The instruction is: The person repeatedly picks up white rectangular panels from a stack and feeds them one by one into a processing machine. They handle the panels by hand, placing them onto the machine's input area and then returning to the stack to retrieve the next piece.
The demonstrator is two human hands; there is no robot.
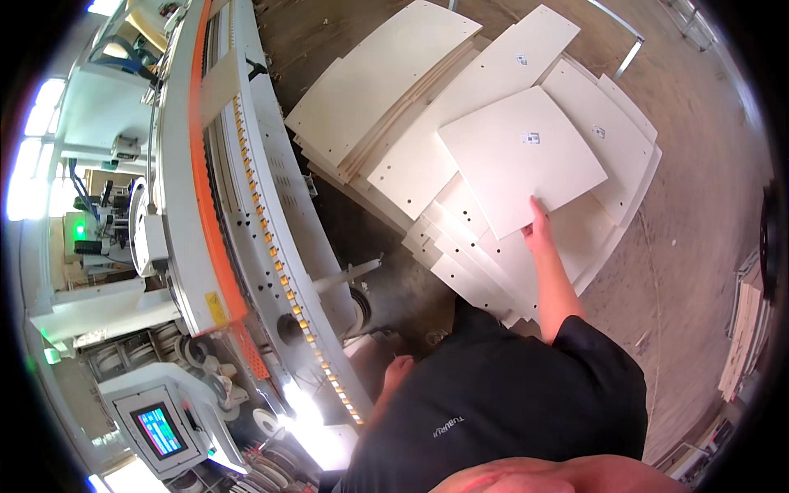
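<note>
My right hand [538, 230] grips the near edge of a square white panel [526, 152], thumb on its upper face. A small printed label sticks to that face. The panel lies over a fanned, uneven pile of white panels [592, 140], several with drilled holes along their edges. Close to the machine's near side, my left hand [398, 374] hangs low beside my body. Its fingers are mostly hidden, so their hold cannot be made out.
A long white and orange edge-banding machine [215, 246] runs along the left, with a row of yellow pads. Its control box carries a lit screen [160, 431]. A support arm [349, 275] juts toward the pile. At the far right, boards [744, 329] are stacked on the concrete floor [682, 246].
</note>
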